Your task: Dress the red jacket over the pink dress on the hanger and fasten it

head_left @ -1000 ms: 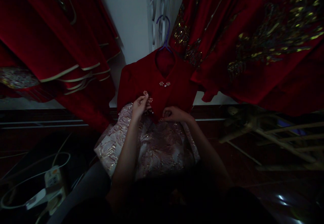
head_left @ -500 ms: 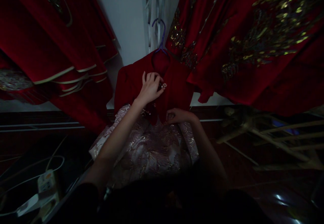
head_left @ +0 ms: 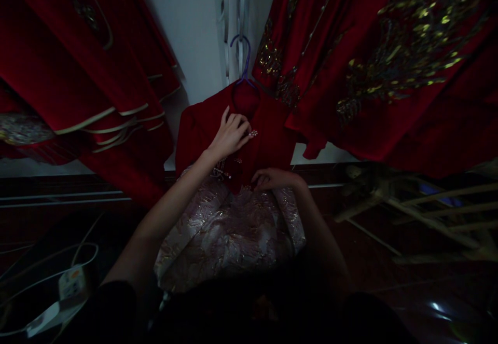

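Note:
A short red jacket (head_left: 270, 126) hangs from a purple hanger (head_left: 246, 64), its front facing me. With thumb and fingers closed, my left hand (head_left: 230, 135) grips the jacket's front edge beside a small sparkling button (head_left: 253, 133). Lower down, my right hand (head_left: 274, 179) is curled on the jacket's bottom front edge; the dim light partly hides its fingertips. A beaded ornament (head_left: 222, 172) shows on the jacket below my left wrist. Beneath the jacket spreads a shiny pinkish brocade skirt (head_left: 237, 235).
Red garments with pale trim (head_left: 89, 74) hang at left, and a gold-sequined red garment (head_left: 412, 48) hangs at right. A wooden rack (head_left: 424, 214) stands low on the right. A white power strip (head_left: 72, 284) with cables lies at lower left.
Both hands stay almost in place on the jacket, the left fingers shifting slightly. My left forearm has swung a little outward, and the brocade at left has moved inward. The view has shifted slightly.

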Demonstrator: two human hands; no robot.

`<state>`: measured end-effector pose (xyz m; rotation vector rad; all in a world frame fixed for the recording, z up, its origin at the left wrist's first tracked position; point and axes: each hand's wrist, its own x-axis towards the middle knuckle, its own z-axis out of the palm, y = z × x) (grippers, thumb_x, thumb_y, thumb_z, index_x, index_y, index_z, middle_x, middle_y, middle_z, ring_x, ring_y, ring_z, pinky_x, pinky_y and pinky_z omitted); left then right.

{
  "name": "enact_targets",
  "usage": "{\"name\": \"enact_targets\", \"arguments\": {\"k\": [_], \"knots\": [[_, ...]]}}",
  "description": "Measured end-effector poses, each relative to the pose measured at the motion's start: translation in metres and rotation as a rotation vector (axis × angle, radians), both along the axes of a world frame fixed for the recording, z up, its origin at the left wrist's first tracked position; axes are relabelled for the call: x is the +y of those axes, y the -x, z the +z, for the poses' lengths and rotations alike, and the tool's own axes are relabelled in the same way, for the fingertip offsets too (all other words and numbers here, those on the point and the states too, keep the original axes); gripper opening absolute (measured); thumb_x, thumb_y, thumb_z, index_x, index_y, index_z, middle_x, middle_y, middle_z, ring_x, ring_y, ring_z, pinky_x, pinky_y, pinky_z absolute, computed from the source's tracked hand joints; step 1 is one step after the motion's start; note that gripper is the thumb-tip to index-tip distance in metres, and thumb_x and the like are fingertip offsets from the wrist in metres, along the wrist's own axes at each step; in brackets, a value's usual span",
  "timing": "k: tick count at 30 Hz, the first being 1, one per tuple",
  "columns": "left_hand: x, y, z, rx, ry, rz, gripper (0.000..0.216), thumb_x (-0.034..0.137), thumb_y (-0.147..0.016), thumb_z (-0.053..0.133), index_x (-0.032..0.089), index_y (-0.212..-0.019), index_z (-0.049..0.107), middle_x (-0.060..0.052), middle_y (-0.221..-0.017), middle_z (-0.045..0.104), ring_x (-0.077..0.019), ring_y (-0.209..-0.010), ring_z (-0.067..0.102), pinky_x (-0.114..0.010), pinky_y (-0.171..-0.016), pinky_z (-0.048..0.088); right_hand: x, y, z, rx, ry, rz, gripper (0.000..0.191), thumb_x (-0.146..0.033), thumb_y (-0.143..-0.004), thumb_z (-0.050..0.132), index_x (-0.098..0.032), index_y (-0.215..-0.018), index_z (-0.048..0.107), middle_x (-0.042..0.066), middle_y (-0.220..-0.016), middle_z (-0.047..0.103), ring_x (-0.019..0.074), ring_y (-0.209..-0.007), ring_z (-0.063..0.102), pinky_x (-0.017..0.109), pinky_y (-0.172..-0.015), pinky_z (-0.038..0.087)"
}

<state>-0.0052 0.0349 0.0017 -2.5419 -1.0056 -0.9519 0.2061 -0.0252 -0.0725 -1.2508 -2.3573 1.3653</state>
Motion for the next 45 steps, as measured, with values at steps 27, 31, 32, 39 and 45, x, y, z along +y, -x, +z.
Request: {"name": "enact_targets", "arguments": {"k": [27,31,32,39,45], "knots": [[0.006,0.008,0.004,0.193,-0.009,0.032,0.032,0.037,-0.097,0.033,0.014,-0.104,0.054,-0.007,-0.086,0.069,-0.0175,-0.078,0.065,-0.037,-0.09,0.042,0.017,0.033,0.053,0.718,-0.459,-0.525,0.03,-0.046,-0.08,0.06,-0.02,-0.094,0.06,0.006,-0.099,0.066,0.0161,-0.09,0.063,0.034,-0.084,0.054],[0.008,0.013,0.01,0.411,0.005,0.175,0.04,0.037,-0.095,0.032,0.011,-0.107,0.06,-0.013,-0.08,0.071,-0.0221,-0.072,0.067,-0.037,-0.079,0.041,0.05,0.07,0.069,0.769,-0.446,-0.573,0.05,-0.055,-0.084,0.051,-0.02,-0.12,0.052,0.011,-0.121,0.061,0.0208,-0.113,0.058,0.039,-0.099,0.048],[0.008,0.015,0.012,0.451,0.008,0.214,0.042,0.036,-0.094,0.032,0.009,-0.105,0.062,-0.014,-0.078,0.071,-0.0229,-0.071,0.067,-0.037,-0.078,0.04,0.056,0.078,0.069,0.699,-0.463,-0.62,0.061,-0.058,-0.082,0.052,-0.018,-0.128,0.047,0.014,-0.13,0.055,0.0228,-0.122,0.053,0.04,-0.104,0.044],[0.002,0.051,0.029,0.747,0.059,0.38,0.034,0.025,-0.084,0.041,0.009,-0.075,0.07,-0.017,-0.075,0.071,-0.0246,-0.075,0.067,-0.039,-0.086,0.034,0.062,0.069,0.065,0.093,-0.827,-0.881,0.09,-0.062,-0.086,0.04,0.0,-0.146,0.016,0.027,-0.152,0.02,0.0354,-0.143,0.017,0.055,-0.115,0.018],[0.022,0.088,0.048,0.838,0.051,0.568,0.032,0.016,-0.076,0.037,0.009,-0.07,0.068,-0.014,-0.072,0.069,-0.0221,-0.074,0.063,-0.04,-0.091,0.031,0.078,0.028,0.083,-0.174,-0.982,-0.92,0.066,-0.042,-0.093,0.031,0.004,-0.14,0.029,0.029,-0.145,0.033,0.0366,-0.139,0.026,0.058,-0.112,0.02]]}}
